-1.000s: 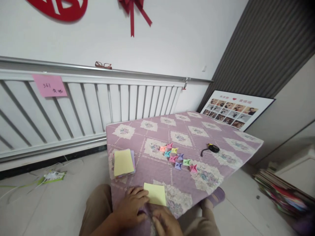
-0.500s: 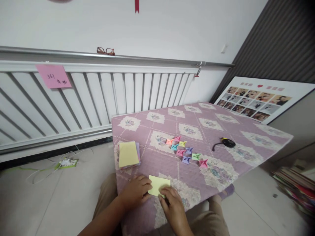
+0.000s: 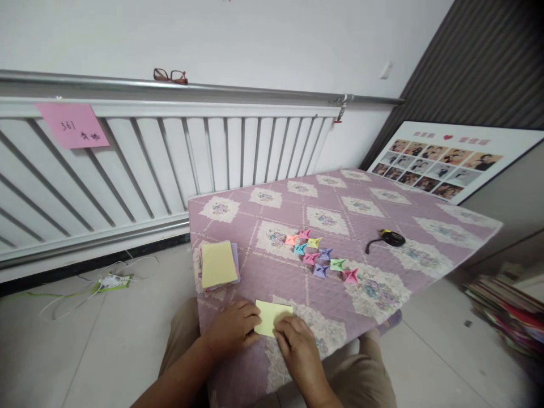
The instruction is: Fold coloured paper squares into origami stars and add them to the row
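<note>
1. Stack of paper squares (image 3: pixel 219 265): on the tabletop (image 3: pixel 272 277), close to its left edge, roughly midway between the far and near left corners. Top square yellow; purple shows along its right side.

2. Left hand (image 3: pixel 232 328): near part of tabletop, by the left edge. Fingers bent, tips on the left side of the yellow sheet (image 3: pixel 271 313). Cannot tell whether this grip pinches the paper or only presses it down.

3. Yellow sheet: between the hands, towards the tabletop's near left corner. Looks flat; its near right corner is covered.

4. Right hand (image 3: pixel 300 343): by the near edge, thumb and fingers gathered over that covered corner. Grip drawn together; cannot tell if paper is caught in it.

5. Judgement: step in hand appears to be steadying and lining up the sheet. A next move calls for left fingertips firm against sliding, right fingertips light enough not to crumple the corner.

6. Nine folded paper pieces (image 3: pixel 320 271): loose cluster mid-tabletop, mixed colours, well apart from the stack.

7. Tape measure (image 3: pixel 392 238): black and yellow, strap out leftwards, towards the right corner.
</note>
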The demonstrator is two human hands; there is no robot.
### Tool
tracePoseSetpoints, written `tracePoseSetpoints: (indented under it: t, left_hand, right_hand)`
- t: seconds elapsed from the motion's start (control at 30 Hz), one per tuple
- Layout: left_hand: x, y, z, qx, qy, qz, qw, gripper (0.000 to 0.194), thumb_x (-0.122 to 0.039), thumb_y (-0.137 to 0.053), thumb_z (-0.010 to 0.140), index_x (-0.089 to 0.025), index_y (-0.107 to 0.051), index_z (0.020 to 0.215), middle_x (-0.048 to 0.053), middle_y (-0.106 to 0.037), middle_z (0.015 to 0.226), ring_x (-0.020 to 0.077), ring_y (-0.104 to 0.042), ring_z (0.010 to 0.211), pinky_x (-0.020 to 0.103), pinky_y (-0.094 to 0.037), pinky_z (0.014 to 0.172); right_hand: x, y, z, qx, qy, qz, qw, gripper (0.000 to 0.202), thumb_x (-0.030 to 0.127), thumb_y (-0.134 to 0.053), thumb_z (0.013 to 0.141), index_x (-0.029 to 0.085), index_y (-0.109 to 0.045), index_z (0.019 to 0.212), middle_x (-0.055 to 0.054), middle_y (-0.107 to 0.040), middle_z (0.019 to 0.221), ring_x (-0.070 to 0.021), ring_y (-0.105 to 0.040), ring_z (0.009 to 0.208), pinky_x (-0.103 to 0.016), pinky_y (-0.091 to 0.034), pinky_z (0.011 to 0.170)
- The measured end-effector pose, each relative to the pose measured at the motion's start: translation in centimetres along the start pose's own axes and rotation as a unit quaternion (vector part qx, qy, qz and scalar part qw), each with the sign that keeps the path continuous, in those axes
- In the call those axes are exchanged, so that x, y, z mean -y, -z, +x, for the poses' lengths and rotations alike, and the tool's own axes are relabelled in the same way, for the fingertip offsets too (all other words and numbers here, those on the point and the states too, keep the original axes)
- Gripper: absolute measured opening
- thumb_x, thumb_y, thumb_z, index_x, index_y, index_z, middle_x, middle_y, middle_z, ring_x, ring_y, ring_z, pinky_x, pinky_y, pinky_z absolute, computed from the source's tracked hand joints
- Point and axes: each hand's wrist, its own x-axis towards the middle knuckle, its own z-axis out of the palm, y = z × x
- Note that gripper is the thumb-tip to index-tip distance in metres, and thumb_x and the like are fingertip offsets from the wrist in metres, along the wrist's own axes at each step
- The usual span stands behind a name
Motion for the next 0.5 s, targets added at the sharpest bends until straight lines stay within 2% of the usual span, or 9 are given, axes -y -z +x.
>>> tracePoseSetpoints:
  t: [0.13, 0.23, 0.37, 0.5]
  left_hand:
    - [0.1, -0.5, -0.1, -0.001, -0.020, 0.038, 0.999, 0.014, -0.025, -0.063, 0.088, -0.021, -0.061, 0.101, 0.004, -0.063, 0.116, 0.0217, -0.053, 0.107, 0.035, -0.041, 0.094]
    - [0.3, -0.9, 0.0, -0.019, -0.045, 0.055, 0.997, 0.007, -0.022, -0.059, 0.090, -0.019, -0.060, 0.096, 0.004, -0.063, 0.112, 0.0210, -0.055, 0.103, 0.034, -0.041, 0.093]
    - [0.2, -0.7, 0.2, -0.029, -0.060, 0.071, 0.995, 0.005, -0.020, -0.054, 0.094, -0.019, -0.060, 0.096, 0.003, -0.063, 0.108, 0.0186, -0.055, 0.100, 0.033, -0.041, 0.093]
    - [-0.1, -0.7, 0.1, -0.024, -0.042, 0.077, 0.996, 0.005, -0.022, -0.056, 0.094, -0.020, -0.060, 0.094, 0.001, -0.064, 0.105, 0.0182, -0.055, 0.098, 0.033, -0.041, 0.089]
  right_hand:
    - [0.0, 0.5, 0.2, -0.001, -0.007, 0.021, 1.000, 0.013, 0.015, -0.055, 0.088, 0.023, -0.062, 0.080, -0.003, -0.065, 0.080, -0.0213, -0.061, 0.079, -0.034, -0.048, 0.072]
    - [0.4, 0.5, 0.2, -0.009, -0.016, 0.027, 0.999, 0.005, 0.019, -0.060, 0.085, 0.023, -0.062, 0.086, -0.003, -0.066, 0.084, -0.0215, -0.062, 0.081, -0.034, -0.048, 0.073]
    - [1.6, -0.4, 0.0, -0.028, -0.030, -0.011, 0.999, 0.021, 0.015, -0.067, 0.077, 0.026, -0.064, 0.094, -0.003, -0.068, 0.095, -0.0242, -0.062, 0.092, -0.038, -0.044, 0.080]
    - [2.7, -1.0, 0.1, -0.026, -0.034, -0.060, 0.997, 0.019, 0.011, -0.067, 0.076, 0.027, -0.066, 0.087, -0.002, -0.067, 0.090, -0.0241, -0.059, 0.089, -0.039, -0.038, 0.083]
